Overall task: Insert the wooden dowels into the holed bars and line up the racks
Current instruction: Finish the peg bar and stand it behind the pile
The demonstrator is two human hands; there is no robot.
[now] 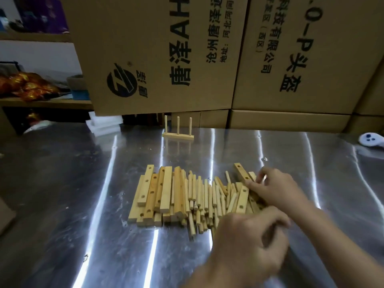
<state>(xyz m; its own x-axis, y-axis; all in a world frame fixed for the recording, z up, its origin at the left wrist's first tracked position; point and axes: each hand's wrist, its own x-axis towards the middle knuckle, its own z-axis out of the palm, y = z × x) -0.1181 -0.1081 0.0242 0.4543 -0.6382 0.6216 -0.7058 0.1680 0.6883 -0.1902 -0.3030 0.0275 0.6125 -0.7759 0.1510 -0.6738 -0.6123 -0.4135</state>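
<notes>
Holed bars [153, 196] lying stacked at the pile's left, mid-table [62, 183]. Finished rack [178, 136] standing near the far edge. Dowels [203, 200] heaping alongside: likely light, stiff, smooth, prone to rolling; best pinching mid-length. Left hand [249, 244] hovering, blurred, fingers curled, contents unclear. Right hand [276, 190] pinching a tilted bar [241, 173].

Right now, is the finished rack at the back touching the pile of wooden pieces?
Apart. The head view shows the rack standing alone, bare metal table between it and the pile.
</notes>
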